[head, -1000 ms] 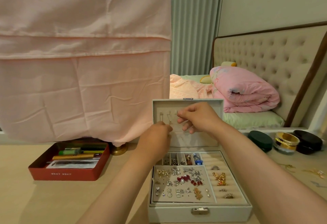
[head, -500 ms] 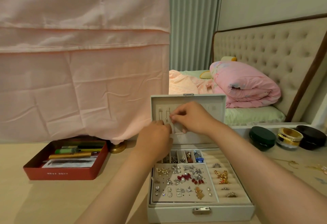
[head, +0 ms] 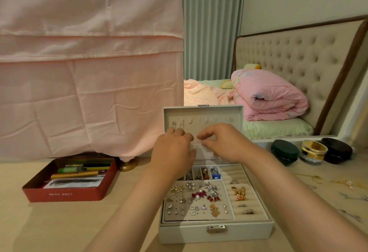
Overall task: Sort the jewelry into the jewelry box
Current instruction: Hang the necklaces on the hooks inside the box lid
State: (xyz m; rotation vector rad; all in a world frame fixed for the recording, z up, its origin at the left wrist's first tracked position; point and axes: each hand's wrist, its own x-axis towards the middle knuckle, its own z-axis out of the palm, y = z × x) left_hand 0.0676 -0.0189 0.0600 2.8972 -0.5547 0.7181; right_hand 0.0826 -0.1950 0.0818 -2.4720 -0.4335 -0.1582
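The tin (head: 65,195) lies left of the jewelry box (head: 216,229), three jars (head: 313,152) to its right.

There is one camera, worn on the person's head. It looks forward and a bit down, over both arms. The open jewelry box (head: 216,231) on the worktop (head: 59,225) is close, low in the middle. The bed (head: 274,130) and curtain (head: 209,32) sit farther back.

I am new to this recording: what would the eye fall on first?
The open jewelry box at front centre, its tray crowded with earrings and rings, draws the eye. The left hand and right hand meet at its raised lid. A large pink cloth hangs at left.
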